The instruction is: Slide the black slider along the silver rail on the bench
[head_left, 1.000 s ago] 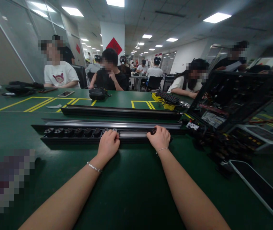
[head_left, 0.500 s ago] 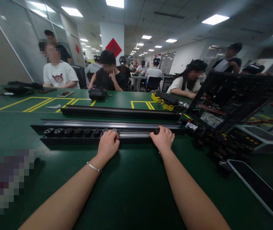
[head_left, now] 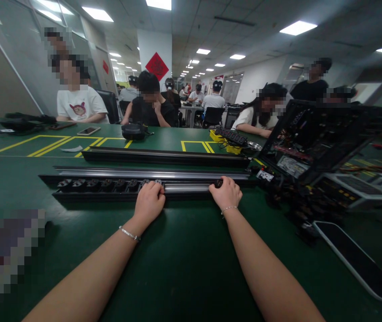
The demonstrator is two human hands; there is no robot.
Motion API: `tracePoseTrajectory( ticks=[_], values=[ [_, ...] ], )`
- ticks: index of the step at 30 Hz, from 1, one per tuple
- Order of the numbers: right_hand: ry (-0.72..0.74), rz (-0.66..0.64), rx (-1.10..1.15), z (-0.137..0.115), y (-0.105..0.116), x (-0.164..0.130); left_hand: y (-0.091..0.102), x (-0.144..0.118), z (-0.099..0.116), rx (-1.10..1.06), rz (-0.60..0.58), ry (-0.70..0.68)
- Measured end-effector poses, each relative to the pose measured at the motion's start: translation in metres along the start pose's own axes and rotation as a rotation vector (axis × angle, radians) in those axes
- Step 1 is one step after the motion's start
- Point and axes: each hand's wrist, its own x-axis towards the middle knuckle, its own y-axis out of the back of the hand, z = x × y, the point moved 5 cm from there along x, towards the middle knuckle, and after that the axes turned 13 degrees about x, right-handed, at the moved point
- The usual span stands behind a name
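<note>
Across the green table in front of me lies a long black channel (head_left: 87,197) with a shiny inner strip. A row of small dark round parts (head_left: 106,185) fills its left half. My left hand (head_left: 150,201) rests curled over the right end of that row; its fingertips are hidden behind the hand. At the channel's right part, my right hand (head_left: 227,194) is closed around a small black round part (head_left: 218,183), mostly covered by fingers. Bare shiny strip shows between the two hands. Right behind lies a second black channel (head_left: 191,174).
Farther back is a third black channel (head_left: 164,156). On the right stand an open computer case (head_left: 298,143), a grey metal box (head_left: 352,188) and tangled black cables (head_left: 298,205). A phone (head_left: 355,259) lies front right. Several people (head_left: 80,105) sit across the table.
Both hands keep the same places on the channel. The view has shifted slightly, so things appear a little farther left. A standing person at the back right has changed posture.
</note>
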Motion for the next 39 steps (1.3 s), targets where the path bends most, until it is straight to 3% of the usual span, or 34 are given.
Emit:
tracePoseTrajectory(
  ticks=[5,12,39],
  values=[
    [0.019,0.059,0.052,0.002,0.002,0.0,0.001,0.0,0.0,0.003,0.009,-0.007],
    [-0.028,0.03,0.068,0.005,0.004,0.005,0.0,0.0,0.0,0.0,0.016,-0.015],
    [0.015,0.056,0.259,0.031,0.007,0.026,0.001,0.0,0.0,-0.011,-0.001,0.003]
  ],
)
